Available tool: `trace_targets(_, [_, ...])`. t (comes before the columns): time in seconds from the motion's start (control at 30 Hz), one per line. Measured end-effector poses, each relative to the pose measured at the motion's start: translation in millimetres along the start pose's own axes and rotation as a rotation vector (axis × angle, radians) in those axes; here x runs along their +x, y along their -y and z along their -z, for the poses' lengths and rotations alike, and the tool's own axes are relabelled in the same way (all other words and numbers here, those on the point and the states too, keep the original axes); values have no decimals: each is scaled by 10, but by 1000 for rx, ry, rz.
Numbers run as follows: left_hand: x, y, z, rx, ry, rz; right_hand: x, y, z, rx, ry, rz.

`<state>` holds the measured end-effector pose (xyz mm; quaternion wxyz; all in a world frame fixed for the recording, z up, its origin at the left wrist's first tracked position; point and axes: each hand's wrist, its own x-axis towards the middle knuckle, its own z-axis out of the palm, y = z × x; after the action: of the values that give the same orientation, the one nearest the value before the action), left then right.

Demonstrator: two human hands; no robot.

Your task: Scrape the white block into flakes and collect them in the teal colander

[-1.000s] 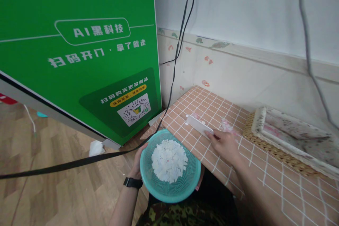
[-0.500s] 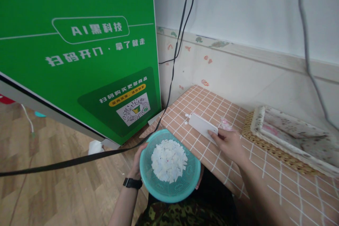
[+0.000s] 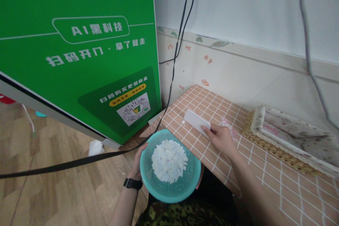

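Note:
My left hand point(image 3: 138, 160), with a black band on its wrist, grips the left rim of a teal plastic strainer basket point(image 3: 169, 196). The basket sits above my lap by the table's edge, and its underside is hidden. A heap of small white paper-like flakes point(image 3: 169, 160) fills its middle. On the table, my right hand point(image 3: 221, 137) pinches the near end of a flat white scraper-like plate point(image 3: 196, 120) with rounded corners. The plate lies close to the checked cloth. One small white scrap point(image 3: 183, 122) shows beside its far left end.
A brown checked cloth point(image 3: 267, 180) covers the table. A lined wicker basket point(image 3: 280, 150) and pink-white crumpled plastic point(image 3: 227, 125) lie right of the hand. Left stands a green cabinet point(image 3: 79, 60). Black cables point(image 3: 173, 67) hang close behind the teal basket.
My right hand has slid the white plate a little left and back over the cloth. Several scraps at its tip are now mostly covered. The left hand and teal basket stay put.

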<state>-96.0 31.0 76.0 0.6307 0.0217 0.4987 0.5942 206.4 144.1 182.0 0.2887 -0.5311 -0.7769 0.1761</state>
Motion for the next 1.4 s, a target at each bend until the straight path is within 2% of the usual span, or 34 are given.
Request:
trace_targets(0.13, [30, 19, 33, -31, 78, -12, 46, -33, 10, -10, 42, 26])
trace_targets(0.4, [-23, -7, -25, -48, 89, 15, 69, -55, 14, 19, 101, 31])
trace_targets(0.63, [5, 1, 9, -50, 115, 12, 87, 19, 175, 0, 168, -3])
trace_targets(0.77, [21, 15, 25, -35, 100, 13, 153, 52, 181, -10, 122, 19])
trace_targets(0.93, [71, 43, 69, -23, 62, -15, 220, 40, 132, -1, 163, 79])
trace_targets(1.2, [35, 22, 28, -71, 68, 25, 204, 120, 253, -26, 178, 72])
trace_targets(1.4, [-10, 2, -11, -63, 70, 23, 242, 133, 121, 12, 220, 110])
